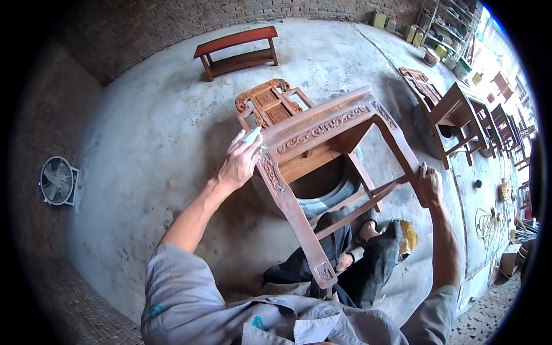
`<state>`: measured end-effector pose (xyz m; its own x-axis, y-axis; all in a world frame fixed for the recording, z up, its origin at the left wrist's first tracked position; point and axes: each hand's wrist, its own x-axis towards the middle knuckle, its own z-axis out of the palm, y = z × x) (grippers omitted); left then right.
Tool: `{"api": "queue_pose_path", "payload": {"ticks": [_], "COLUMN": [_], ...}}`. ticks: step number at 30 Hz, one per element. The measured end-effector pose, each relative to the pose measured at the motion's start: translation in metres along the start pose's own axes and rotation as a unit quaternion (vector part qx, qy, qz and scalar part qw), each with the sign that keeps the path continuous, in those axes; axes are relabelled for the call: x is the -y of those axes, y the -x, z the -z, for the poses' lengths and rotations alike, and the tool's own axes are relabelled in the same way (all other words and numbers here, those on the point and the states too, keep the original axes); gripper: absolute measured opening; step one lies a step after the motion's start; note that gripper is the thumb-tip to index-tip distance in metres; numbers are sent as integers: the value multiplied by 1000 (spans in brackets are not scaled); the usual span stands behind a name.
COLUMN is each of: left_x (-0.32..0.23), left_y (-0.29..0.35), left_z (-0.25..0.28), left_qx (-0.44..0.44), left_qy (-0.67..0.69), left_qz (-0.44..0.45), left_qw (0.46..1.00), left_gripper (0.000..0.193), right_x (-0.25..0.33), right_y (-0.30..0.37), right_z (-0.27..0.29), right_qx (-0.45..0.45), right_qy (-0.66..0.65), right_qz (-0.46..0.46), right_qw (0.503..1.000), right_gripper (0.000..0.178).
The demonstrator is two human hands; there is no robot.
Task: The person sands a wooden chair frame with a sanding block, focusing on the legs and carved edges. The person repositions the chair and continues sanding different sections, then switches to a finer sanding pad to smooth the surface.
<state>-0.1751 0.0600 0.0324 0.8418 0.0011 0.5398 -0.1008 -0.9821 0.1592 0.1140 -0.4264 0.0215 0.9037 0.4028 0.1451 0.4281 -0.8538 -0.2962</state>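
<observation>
A carved wooden chair (325,127) is tipped back in front of me, its legs toward me and its carved backrest (271,103) on the far side. My left hand (237,164) is at the chair's left front corner, with a small pale blue-white piece (251,135) pinched in its fingers; I cannot make out whether it is sandpaper or cloth. Closed around the lower end of the right front leg is my right hand (430,183). Below the seat frame a dark round tyre (339,201) shows, partly hidden by the chair.
A reddish wooden bench (236,49) stands at the back. More wooden chairs (460,118) line the right side. A white fan (57,181) is by the left wall. Tins (379,20) and a shelf (451,26) are at the far right; coiled cable (487,224) lies on the floor.
</observation>
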Motion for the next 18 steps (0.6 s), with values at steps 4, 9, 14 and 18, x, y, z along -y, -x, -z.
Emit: {"api": "queue_pose_path", "payload": {"ticks": [4,9,14,18], "left_x": [-3,-3,-2,0], "left_y": [-43,-6,-39,-3], "left_z": [-24,-2,-25,-6], "left_qx": [4,-6,-12,-7], "left_qy": [43,-4,-1,16], "left_qz": [18,9,19,24], "left_qw": [999,1000,1000,1000], "left_gripper": [33,35,36,36], "right_x": [-4,6,15,3], "right_y": [-9,-2,-2,-2], "right_z": [-6,3,-6,2], "right_qx": [-32,-9,-17,-10], "right_qy": [24,-40,-48,-19], "right_qz": [73,-48,-12,-29], "right_qw": [997,998,999,999], "right_gripper": [47,55,53,52]}}
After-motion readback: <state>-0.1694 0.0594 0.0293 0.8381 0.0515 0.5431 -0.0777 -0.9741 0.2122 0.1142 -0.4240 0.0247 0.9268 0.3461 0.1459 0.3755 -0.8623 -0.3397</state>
